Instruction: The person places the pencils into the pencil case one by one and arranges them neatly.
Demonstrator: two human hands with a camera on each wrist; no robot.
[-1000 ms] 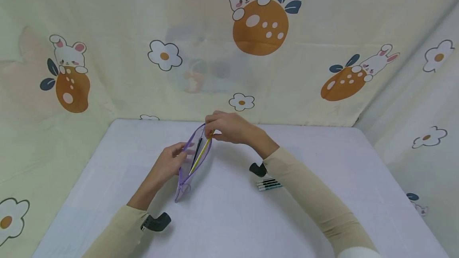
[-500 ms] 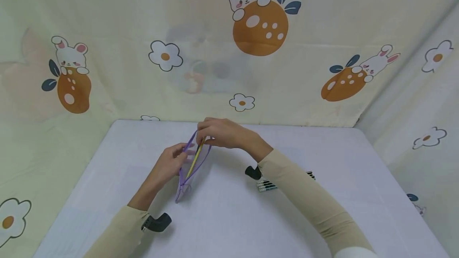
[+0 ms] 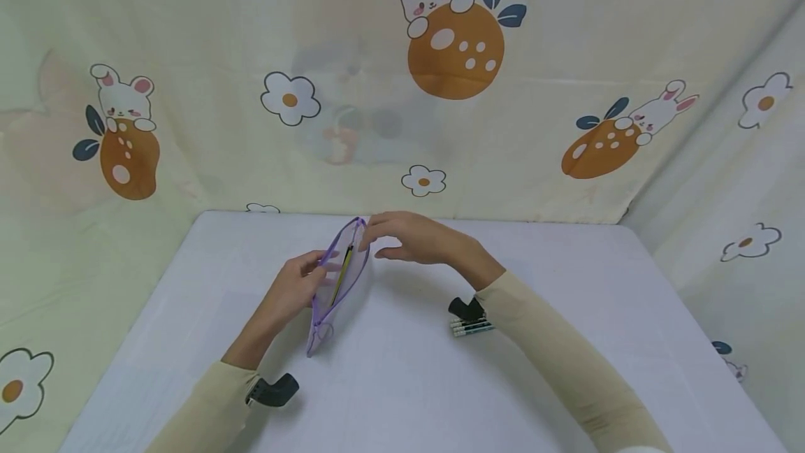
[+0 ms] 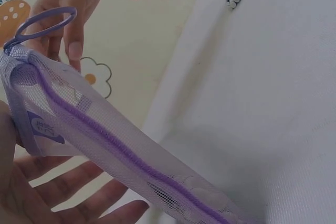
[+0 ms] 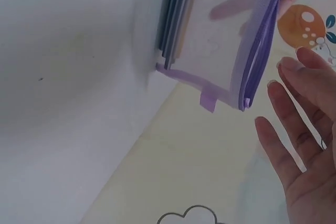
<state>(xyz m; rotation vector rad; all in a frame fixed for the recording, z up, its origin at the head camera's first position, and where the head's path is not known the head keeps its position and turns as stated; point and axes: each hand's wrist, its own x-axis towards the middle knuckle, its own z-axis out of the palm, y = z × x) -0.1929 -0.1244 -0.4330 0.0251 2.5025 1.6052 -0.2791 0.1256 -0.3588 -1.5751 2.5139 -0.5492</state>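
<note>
My left hand [image 3: 293, 291] holds a purple-edged mesh zip pencil pouch [image 3: 312, 336] on its side edge, standing tilted over the table with its zip open. Inside leans a yellow and black pencil [image 3: 342, 275]. Through the sheer wall in the right wrist view several pencils [image 5: 176, 19] lie together at the bottom of the pouch. My right hand [image 3: 416, 238] is just right of the pouch's far end, fingers extended and spread, with nothing in it. In the left wrist view a purple loop [image 4: 50, 23] hangs at the pouch's near end.
Several loose pencils [image 3: 472, 327] lie side by side on the white table [image 3: 402, 390], partly hidden under my right forearm. A patterned curtain [image 3: 352, 33] hangs behind the table's far edge.
My right hand lowered a yellow pencil into the pouch and let go, then moved right with its fingers spread. The left hand and pouch have stayed nearly still.
</note>
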